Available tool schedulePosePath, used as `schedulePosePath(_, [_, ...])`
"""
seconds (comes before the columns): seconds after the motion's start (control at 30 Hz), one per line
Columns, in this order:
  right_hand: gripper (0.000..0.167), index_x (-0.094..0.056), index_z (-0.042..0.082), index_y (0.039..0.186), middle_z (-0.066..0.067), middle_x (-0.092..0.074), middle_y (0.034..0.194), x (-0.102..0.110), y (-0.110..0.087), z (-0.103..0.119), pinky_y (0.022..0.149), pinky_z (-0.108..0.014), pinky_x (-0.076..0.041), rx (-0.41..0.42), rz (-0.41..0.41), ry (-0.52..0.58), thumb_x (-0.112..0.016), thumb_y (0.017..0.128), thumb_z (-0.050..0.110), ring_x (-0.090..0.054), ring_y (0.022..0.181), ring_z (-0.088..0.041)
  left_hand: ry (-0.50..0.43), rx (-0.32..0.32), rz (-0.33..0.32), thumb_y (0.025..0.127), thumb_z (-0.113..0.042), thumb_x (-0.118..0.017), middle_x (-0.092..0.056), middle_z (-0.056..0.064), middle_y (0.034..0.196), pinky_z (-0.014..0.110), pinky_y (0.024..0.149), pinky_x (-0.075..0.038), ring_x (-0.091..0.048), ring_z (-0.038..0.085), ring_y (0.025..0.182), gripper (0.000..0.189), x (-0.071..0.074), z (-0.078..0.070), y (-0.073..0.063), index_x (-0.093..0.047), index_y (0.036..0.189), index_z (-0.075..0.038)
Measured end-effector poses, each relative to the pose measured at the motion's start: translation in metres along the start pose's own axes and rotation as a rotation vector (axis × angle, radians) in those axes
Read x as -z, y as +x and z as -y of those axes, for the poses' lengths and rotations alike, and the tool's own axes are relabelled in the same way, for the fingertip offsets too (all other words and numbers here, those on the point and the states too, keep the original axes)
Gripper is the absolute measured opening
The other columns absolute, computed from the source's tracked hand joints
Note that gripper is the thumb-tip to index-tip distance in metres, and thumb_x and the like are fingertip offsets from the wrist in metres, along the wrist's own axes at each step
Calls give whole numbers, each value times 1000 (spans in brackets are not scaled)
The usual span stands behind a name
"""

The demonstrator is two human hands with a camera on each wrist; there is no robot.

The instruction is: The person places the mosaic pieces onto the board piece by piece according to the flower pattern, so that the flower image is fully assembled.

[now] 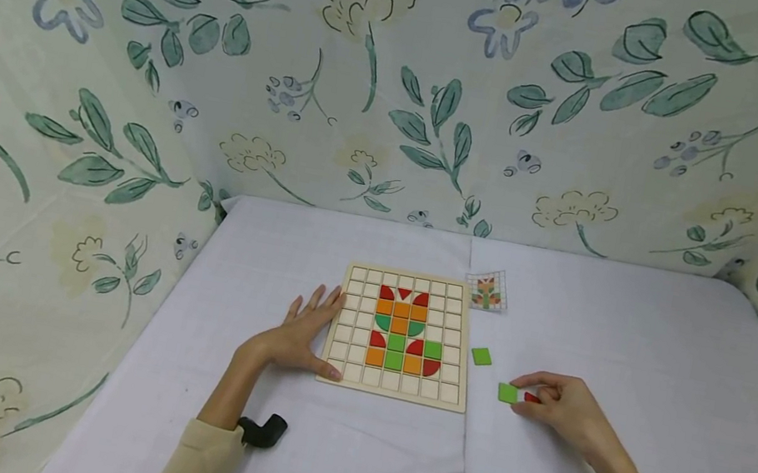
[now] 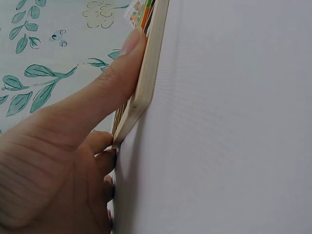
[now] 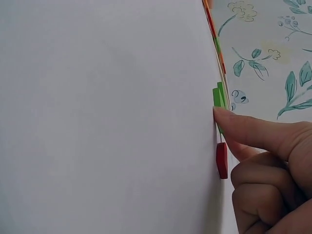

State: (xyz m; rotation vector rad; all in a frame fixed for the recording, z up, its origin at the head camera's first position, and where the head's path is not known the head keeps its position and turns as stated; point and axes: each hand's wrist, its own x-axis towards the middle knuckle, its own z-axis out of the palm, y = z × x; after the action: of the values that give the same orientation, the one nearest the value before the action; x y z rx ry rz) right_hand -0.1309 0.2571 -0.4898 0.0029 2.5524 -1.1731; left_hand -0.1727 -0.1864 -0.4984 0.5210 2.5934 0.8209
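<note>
A square wooden grid board (image 1: pixel 351 325) lies on the table, with red, orange and green tiles set in its middle cells. My left hand (image 1: pixel 293 337) rests at the board's left side, its fingers spread along the edge and the thumb (image 2: pixel 129 53) on the near corner. To the right of the board, my right hand (image 1: pixel 565 409) pinches a light green square tile (image 1: pixel 507 393) between thumb and forefinger. A red tile (image 3: pixel 222 161) lies just beside those fingers, partly covered in the head view. Another light green square tile (image 1: pixel 481 356) lies between the board and the right hand.
A small pattern card (image 1: pixel 488 291) with a flower design on a grid sits by the board's far right corner. White cloth (image 1: pixel 636 333) covers the table, with a crease running to the near edge. Floral fabric (image 1: pixel 420 176) hangs behind and at the sides.
</note>
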Motion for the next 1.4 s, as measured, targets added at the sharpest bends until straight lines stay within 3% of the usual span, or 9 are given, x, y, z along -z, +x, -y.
schedulePosePath(0.77, [35, -71, -2, 122, 5, -33, 61, -9, 9, 17, 50, -23, -29, 37, -54, -20, -78, 90, 13, -32, 56, -8, -13, 0, -5, 72, -45, -94, 3, 6, 176, 61, 130, 11, 16, 34, 162, 133, 1, 1, -1, -7, 167, -11])
schedulePosePath(1.1, [35, -74, -2, 118, 5, -28, 59, -25, 26, 48, 50, -24, -24, 123, -48, 56, -81, 88, 15, -27, 55, -9, -7, -1, -2, 73, -46, -93, 4, 5, 176, 60, 130, 12, 16, 32, 162, 133, 1, 1, 0, -6, 168, -12])
schedulePosePath(1.4, [29, -77, 4, 113, 4, -27, 57, -61, 51, 82, 52, -24, -25, 207, 52, 115, -83, 88, 17, -25, 53, -11, 9, 17, 9, 73, -48, -92, 6, 2, 176, 58, 130, 13, 18, 29, 162, 135, -1, 2, 0, -3, 168, -15])
